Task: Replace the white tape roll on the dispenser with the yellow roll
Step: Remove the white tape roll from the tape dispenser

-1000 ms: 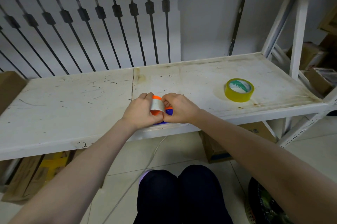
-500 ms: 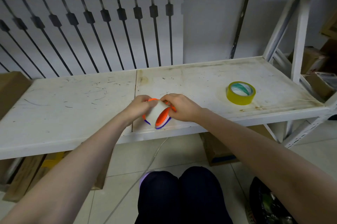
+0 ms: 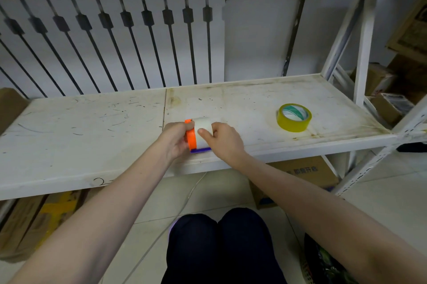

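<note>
Head camera view: a person crouching before a scuffed white shelf [image 3: 92,136] works a tape dispenser [image 3: 191,138] near the shelf's front edge, both bare arms reaching in from below. The left hand [image 3: 176,139] has its grip closed around the dispenser's orange side, fingers wrapped behind it. The right hand [image 3: 223,140] pinches the white tape roll [image 3: 202,129] mounted on the dispenser, thumb pressed flat on the roll's outer face and the other fingers curled behind it. A purple part of the dispenser shows below the roll, just above the shelf. The yellow roll [image 3: 294,118] lies flat on the shelf, well apart from the dispenser to its right, untouched. Behind the dispenser a white radiator [image 3: 111,29] stands against the wall.
</note>
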